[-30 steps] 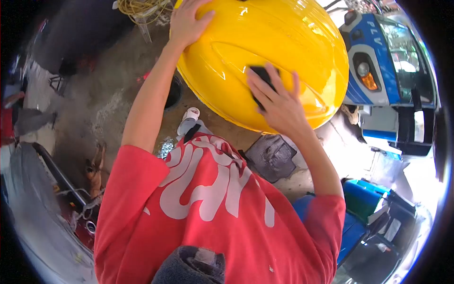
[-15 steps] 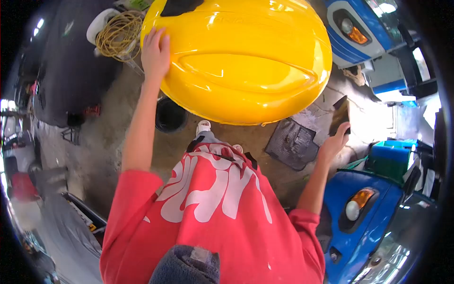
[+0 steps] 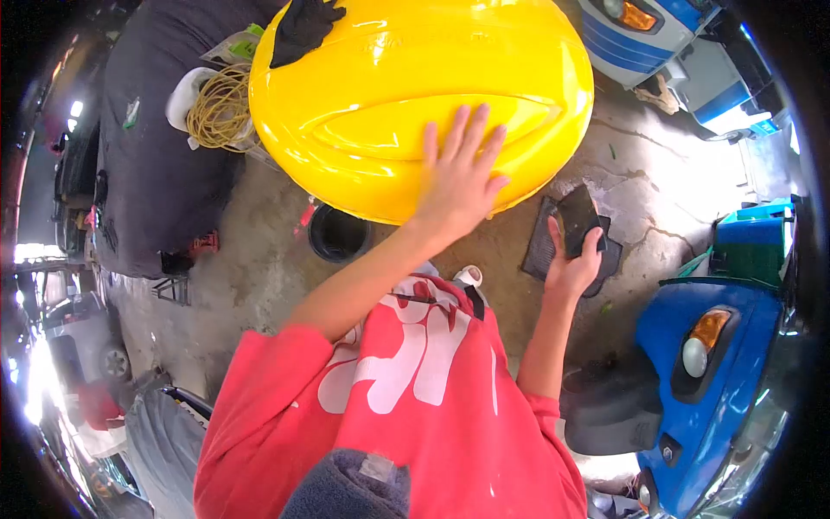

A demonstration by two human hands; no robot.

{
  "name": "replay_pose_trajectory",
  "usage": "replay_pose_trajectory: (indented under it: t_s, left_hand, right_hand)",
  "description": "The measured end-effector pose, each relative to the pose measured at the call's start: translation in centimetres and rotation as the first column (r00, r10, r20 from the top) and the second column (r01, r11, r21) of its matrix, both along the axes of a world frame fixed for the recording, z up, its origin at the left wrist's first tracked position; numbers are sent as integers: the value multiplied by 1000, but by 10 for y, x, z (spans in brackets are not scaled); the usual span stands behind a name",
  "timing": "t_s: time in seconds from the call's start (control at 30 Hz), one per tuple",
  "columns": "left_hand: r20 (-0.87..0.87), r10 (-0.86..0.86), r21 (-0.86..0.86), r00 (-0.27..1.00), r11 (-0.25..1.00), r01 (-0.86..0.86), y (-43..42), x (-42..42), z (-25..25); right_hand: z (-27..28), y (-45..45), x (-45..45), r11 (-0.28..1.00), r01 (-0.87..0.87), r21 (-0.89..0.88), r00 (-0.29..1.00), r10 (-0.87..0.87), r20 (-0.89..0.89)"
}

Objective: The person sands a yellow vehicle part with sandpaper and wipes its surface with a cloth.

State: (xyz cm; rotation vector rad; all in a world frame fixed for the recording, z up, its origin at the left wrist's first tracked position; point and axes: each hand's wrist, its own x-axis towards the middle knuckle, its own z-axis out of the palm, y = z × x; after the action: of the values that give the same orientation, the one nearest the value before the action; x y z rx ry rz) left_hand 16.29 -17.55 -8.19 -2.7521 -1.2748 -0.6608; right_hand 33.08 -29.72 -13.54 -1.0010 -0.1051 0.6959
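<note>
A large glossy yellow moulded shell fills the top middle of the view, with an oval ridged shape and faint raised lettering on its surface. My left hand lies on its near side, fingers spread and flat. To the right of the shell, my right hand grips a dark flat rectangular piece between thumb and fingers; its exact kind is unclear. A crumpled black cloth rests on the shell's upper left. Beyond the right hand, a dark ribbed mat lies on the floor, partly hidden.
A black bucket stands on the concrete floor below the shell. Coiled yellow cord hangs at the left, beside a dark draped cover. Blue vehicle fronts are at the right, one above.
My left hand has moved from the shell's left edge to its near middle. My right hand, with the dark piece, has come closer to my body, and the view has shifted.
</note>
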Motion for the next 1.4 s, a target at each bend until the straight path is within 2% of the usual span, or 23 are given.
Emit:
replay_pose_trajectory:
  t_s: [0.07,0.13,0.17,0.2,0.27,0.33,0.4,0.5,0.57,0.6,0.67,0.73,0.8,0.87,0.93,1.0,1.07,1.1,1.17,1.23,1.3,1.37,1.4]
  left_hand:
    - [-39,3,63,999,998,-1,-1,-52,2]
    - [74,33,137,997,990,-43,12,-115,-5]
    - [45,173,115,984,978,-177,22,-148,-7]
    - [113,237,79,965,966,-246,42,-184,-11]
    - [-146,474,97,868,880,-464,90,-245,3]
    - [146,381,0,913,923,-385,162,-287,20]
    - [232,253,-28,939,967,-253,211,-277,65]
    - [284,159,-73,945,987,-144,285,-247,81]
    - [149,109,-100,983,990,-95,322,-221,79]
    - [161,67,-99,985,994,-52,328,-212,77]
    - [231,91,-244,969,969,-33,332,-198,74]
    - [301,-91,-69,949,991,117,330,-191,68]
    - [389,-318,-39,865,932,360,306,-182,69]
    - [356,-418,-72,836,879,471,280,-183,70]
    - [359,-508,-149,783,797,585,236,-187,76]
    - [349,-750,-117,561,560,820,193,-183,86]
    - [58,-853,-19,518,518,855,144,-167,102]
    - [56,-867,-15,496,496,868,141,-158,98]
    - [-85,-944,40,319,317,948,138,-138,85]
    - [-119,-953,-3,279,281,960,137,-113,77]
    - [-160,-958,-43,238,247,968,133,-80,78]
    - [-215,-949,-201,230,273,941,124,-40,83]
    - [-243,-937,-194,251,300,934,121,-15,81]
  right_hand:
    - [-14,-10,14,999,33,-5,997,-33,-63]
    - [-27,-25,29,994,88,-69,994,-92,-54]
    - [-41,-36,39,980,141,-142,984,-154,-88]
    - [-53,-47,46,971,167,-171,977,-187,-105]
    - [-70,-71,52,947,188,-261,971,-219,-93]
    - [-75,-87,43,925,200,-322,970,-233,-68]
    - [-80,-98,34,896,222,-384,966,-254,-35]
    - [-92,-112,11,889,187,-417,976,-215,-20]
    - [-106,-115,-9,879,237,-413,962,-272,-27]
    - [-109,-116,-18,877,254,-409,954,-298,-45]
    - [-109,-115,-47,866,331,-375,932,-362,-14]
    - [-133,-115,-77,809,348,-473,922,-386,16]
    - [-176,-126,-112,768,393,-506,891,-454,3]
    - [-205,-134,-156,700,299,-649,870,-479,-116]
    - [-250,-156,-201,663,307,-682,843,-523,-129]
    - [-260,-168,-254,600,286,-747,797,-581,-161]
    - [-266,-177,-299,562,305,-769,744,-644,-176]
    - [-281,-189,-317,554,251,-794,772,-610,-181]
    - [-294,-203,-352,543,205,-814,787,-586,-193]
    - [-304,-202,-388,473,289,-832,716,-683,-140]
    - [-313,-209,-420,475,264,-839,671,-716,-194]
    - [-321,-208,-448,483,237,-843,617,-745,-253]
    - [-323,-207,-461,438,228,-869,557,-791,-253]
